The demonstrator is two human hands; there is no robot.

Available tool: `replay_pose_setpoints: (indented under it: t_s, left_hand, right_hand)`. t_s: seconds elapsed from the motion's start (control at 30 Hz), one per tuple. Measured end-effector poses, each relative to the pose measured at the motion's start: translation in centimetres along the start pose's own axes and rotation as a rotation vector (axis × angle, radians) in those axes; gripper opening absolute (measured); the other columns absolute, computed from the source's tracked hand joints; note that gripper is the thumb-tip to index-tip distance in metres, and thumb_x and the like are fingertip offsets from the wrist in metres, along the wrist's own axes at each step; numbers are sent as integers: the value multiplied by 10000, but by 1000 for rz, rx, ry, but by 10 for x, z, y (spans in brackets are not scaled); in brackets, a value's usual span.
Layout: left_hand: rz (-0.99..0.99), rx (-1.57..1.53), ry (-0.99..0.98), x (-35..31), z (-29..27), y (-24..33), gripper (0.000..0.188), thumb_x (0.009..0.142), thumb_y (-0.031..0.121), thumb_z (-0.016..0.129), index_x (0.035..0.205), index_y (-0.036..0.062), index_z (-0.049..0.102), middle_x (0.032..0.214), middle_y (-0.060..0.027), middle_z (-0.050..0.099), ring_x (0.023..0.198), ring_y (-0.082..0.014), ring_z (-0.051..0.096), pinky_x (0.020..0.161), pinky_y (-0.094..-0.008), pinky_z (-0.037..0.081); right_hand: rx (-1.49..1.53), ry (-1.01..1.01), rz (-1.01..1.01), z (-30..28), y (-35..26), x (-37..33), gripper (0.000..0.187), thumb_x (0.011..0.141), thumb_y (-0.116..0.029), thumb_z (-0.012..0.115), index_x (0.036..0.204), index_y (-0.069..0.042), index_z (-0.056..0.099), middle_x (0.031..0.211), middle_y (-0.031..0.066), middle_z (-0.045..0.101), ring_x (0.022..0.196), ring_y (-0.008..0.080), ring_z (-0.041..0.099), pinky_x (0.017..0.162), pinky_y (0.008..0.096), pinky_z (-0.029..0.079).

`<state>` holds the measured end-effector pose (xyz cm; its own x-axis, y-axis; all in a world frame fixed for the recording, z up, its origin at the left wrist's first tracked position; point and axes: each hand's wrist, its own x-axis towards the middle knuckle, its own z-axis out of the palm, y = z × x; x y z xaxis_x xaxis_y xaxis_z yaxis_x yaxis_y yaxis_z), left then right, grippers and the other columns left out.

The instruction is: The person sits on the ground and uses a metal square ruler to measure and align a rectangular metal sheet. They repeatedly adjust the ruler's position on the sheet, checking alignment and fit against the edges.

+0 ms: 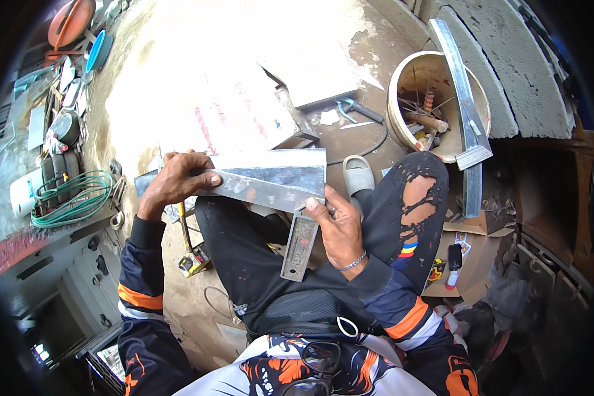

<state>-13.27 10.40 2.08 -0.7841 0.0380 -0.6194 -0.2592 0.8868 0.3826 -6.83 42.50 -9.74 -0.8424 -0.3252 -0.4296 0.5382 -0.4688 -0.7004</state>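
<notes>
Sunlight is pouring over the concrete floor (129, 99), so fierce toward the top that the surface burns out to plain white. Along the left runs a cluttered edge: a coil of green hose (79, 198), a blue basin (99, 51) higher up, assorted scraps between them. Over on the right, grey slabs (541, 72) border the yard, and beside them stands a round bucket (412, 79) with sticks inside and a long metal bar (457, 72) slanting across its rim. Lower right, a cardboard box (472, 264) sits in the shade with a marker (453, 261) in it. Now to the middle, where the person sits low, knees apart (the right trouser leg (416, 198) is badly torn at the knee), and a metal square (264, 191) lies over a flat grey metal piece (290, 175) above the lap, its stubby handle pointing down between the thighs. Left hand (178, 181): fingers curled, thumb pressed on the far end of the blade; what the fingertips touch underneath, I cannot tell. Right hand (343, 234): closed about the square's corner, thumb on top, fingers partly hidden. A grey slipper (360, 173) shows just beyond, near a dark cable (369, 152) on the ground.
</notes>
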Motion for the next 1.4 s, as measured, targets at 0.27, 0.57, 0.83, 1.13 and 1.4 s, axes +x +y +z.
replay_pose_setpoints:
  t_s: [0.27, 0.57, 0.83, 1.13, 1.4]
  left_hand:
    - [-13, 39, -1, 1, -2, 1, 513, 853, 507, 832, 893, 3, 740, 796, -73, 668, 785, -213, 640, 817, -382, 485]
    - [8, -36, -21, 4, -4, -4, 480, 852, 453, 853, 917, -12, 753, 794, -76, 676, 764, -188, 649, 712, -365, 512]
    - [-6, -105, -64, 4, -6, -2, 465, 867, 426, 850, 938, -24, 753, 789, -62, 687, 766, -156, 650, 699, -346, 518]
    - [-26, -97, -100, 6, -12, 3, 432, 878, 389, 845, 959, -25, 753, 793, -62, 702, 787, -152, 667, 728, -347, 536]
    - [-43, -79, -111, 9, -14, 4, 429, 866, 381, 856, 957, -24, 745, 811, -42, 695, 828, -144, 657, 767, -349, 532]
  right_hand:
    - [46, -25, 47, 2, -6, -2, 462, 1038, -101, 679, 1456, 54, 558, 1265, 90, 703, 1116, 124, 646, 1009, 275, 495]
    - [42, -34, 55, 3, -5, -2, 548, 1039, -116, 681, 1527, 44, 488, 1287, 104, 692, 1130, 129, 641, 1006, 281, 504]
    - [-52, -6, -31, 7, -5, -2, 589, 1040, -141, 687, 1555, 28, 458, 1265, 97, 695, 1110, 115, 631, 980, 273, 505]
    - [-34, -3, -59, 10, -2, 0, 624, 1051, -127, 653, 1584, 54, 382, 1234, 121, 713, 1073, 105, 620, 942, 263, 505]
    - [-102, 84, -33, 8, 11, 1, 714, 992, -235, 749, 1546, 62, 410, 1006, 139, 747, 902, 111, 647, 828, 280, 526]
